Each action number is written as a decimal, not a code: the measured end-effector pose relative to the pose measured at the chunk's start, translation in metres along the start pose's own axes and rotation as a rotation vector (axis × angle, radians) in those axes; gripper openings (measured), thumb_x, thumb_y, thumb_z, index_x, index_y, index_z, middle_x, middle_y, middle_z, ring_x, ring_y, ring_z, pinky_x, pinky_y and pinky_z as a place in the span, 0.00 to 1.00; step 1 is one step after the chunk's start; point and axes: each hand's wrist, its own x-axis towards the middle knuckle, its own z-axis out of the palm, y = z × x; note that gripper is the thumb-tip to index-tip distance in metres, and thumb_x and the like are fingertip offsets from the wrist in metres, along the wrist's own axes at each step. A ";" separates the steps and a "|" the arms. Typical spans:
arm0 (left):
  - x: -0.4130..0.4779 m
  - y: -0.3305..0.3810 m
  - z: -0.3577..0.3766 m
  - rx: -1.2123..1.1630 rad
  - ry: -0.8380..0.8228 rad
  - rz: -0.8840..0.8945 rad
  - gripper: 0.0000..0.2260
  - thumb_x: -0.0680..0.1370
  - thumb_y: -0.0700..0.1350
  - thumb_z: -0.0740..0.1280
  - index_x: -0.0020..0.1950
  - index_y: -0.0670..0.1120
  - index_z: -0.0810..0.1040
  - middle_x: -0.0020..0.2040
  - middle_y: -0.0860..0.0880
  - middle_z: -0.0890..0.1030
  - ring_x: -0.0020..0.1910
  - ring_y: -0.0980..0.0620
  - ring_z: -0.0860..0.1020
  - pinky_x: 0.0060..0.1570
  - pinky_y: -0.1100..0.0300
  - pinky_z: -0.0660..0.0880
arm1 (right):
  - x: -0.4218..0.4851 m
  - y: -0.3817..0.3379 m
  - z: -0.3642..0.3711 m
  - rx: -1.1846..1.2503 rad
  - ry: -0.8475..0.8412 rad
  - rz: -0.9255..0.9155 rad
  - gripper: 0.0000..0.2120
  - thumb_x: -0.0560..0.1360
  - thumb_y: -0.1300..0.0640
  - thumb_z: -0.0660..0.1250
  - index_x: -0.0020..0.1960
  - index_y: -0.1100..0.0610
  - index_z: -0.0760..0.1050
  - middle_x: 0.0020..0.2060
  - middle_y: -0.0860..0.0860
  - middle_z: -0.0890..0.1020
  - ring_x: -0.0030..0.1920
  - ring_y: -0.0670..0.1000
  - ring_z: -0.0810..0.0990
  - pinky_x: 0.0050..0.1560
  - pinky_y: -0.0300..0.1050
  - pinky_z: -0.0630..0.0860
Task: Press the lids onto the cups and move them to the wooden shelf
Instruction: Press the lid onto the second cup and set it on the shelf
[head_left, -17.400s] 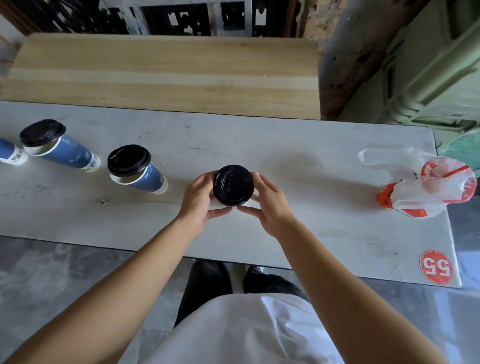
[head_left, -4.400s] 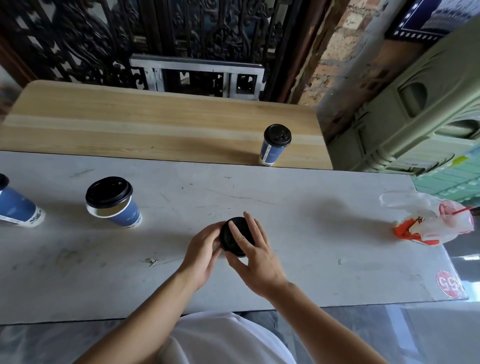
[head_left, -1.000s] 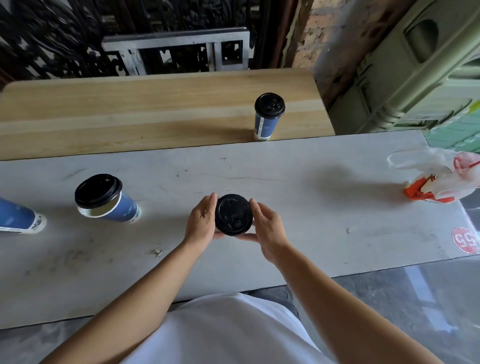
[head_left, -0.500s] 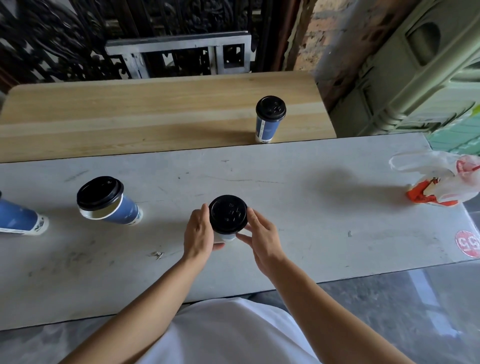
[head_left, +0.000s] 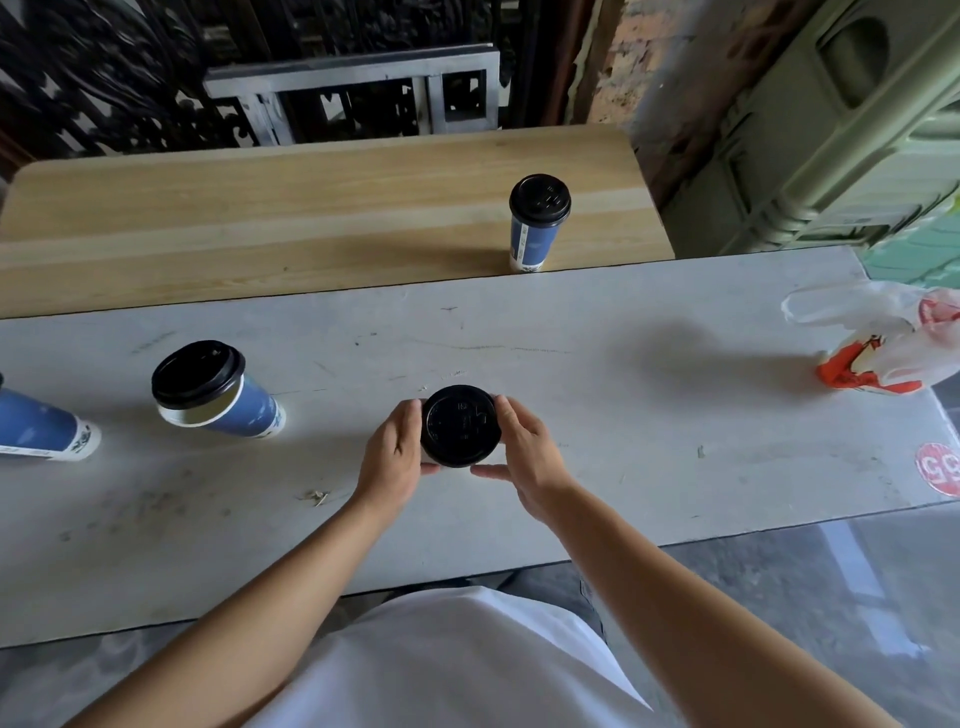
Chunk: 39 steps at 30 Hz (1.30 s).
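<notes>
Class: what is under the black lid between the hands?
Only a white sliver of cup shows, lower left of the lid. The rest is hidden by it, the left hand and the right hand.

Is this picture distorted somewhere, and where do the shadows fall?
Head view: the wide angle bows the edges of the table; the shelf cup casts a soft shadow leftward on the wooden shelf; a diffuse shadow lies right of the near cup.

Cup (head_left: 537, 223) on shelf (head_left: 311, 208) behind table (head_left: 649, 415); bag (head_left: 883, 338) right.
</notes>
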 end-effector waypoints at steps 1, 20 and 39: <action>0.001 0.000 -0.002 0.001 -0.013 0.013 0.14 0.86 0.53 0.55 0.50 0.56 0.79 0.51 0.50 0.82 0.53 0.55 0.82 0.39 0.51 0.85 | 0.000 -0.002 -0.001 0.002 -0.004 0.012 0.17 0.85 0.46 0.55 0.61 0.51 0.79 0.59 0.53 0.82 0.63 0.51 0.79 0.51 0.59 0.84; -0.013 0.015 0.009 -0.175 0.033 -0.040 0.15 0.87 0.47 0.54 0.54 0.53 0.80 0.53 0.55 0.82 0.53 0.58 0.82 0.36 0.56 0.84 | -0.008 0.006 -0.003 0.301 0.047 0.123 0.14 0.83 0.50 0.63 0.62 0.57 0.80 0.65 0.55 0.79 0.69 0.58 0.74 0.61 0.57 0.81; -0.003 0.030 -0.007 -0.092 -0.148 -0.218 0.09 0.82 0.54 0.65 0.56 0.52 0.80 0.55 0.51 0.82 0.52 0.51 0.82 0.45 0.43 0.85 | -0.005 -0.007 -0.024 0.052 -0.099 0.103 0.14 0.84 0.48 0.59 0.60 0.50 0.81 0.56 0.51 0.84 0.60 0.54 0.81 0.50 0.61 0.84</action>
